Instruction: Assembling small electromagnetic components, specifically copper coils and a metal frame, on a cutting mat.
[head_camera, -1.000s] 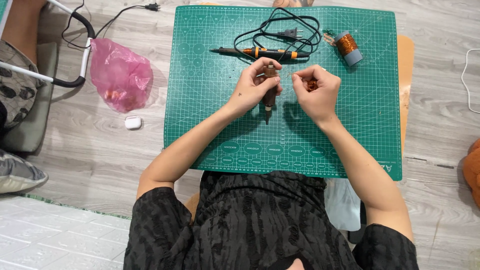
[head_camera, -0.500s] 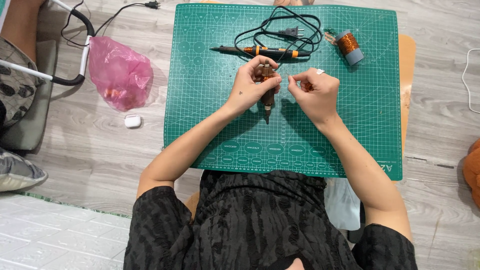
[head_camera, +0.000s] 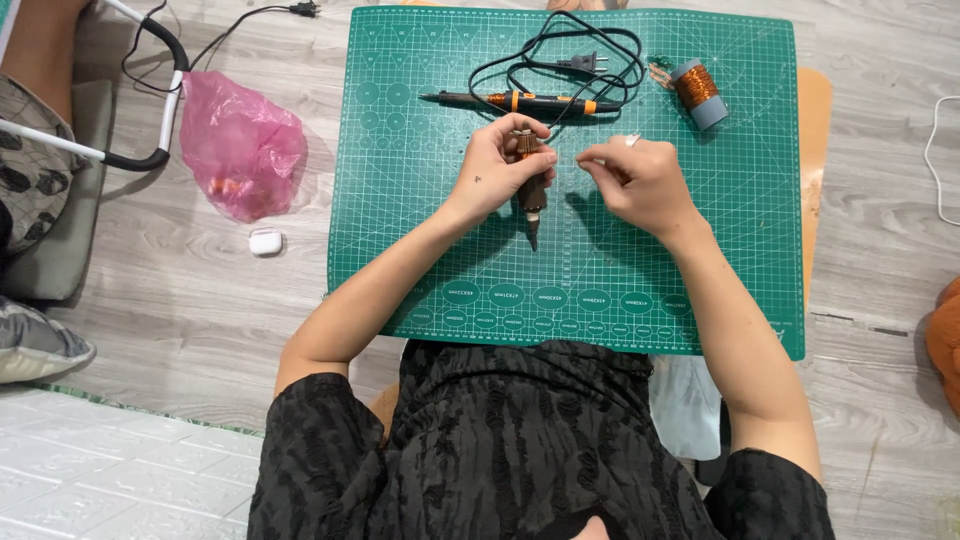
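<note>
Rod (head_camera: 532, 195): brown, coil-topped, left hand (head_camera: 500, 165) gripping it upright over mat (head_camera: 720, 260). Right hand (head_camera: 640, 180) pinching something too fine to identify; keeping it taut is helping, probably.

Mat (head_camera: 420, 250) sits on the floor in front of the person — iron (head_camera: 520, 101) and its cord (head_camera: 590, 50) along the far edge, spool (head_camera: 697, 92) to the right of them. Bag (head_camera: 240, 150) and earbud case (head_camera: 265, 241) lie on the floor left of the mat — case nearer.
</note>
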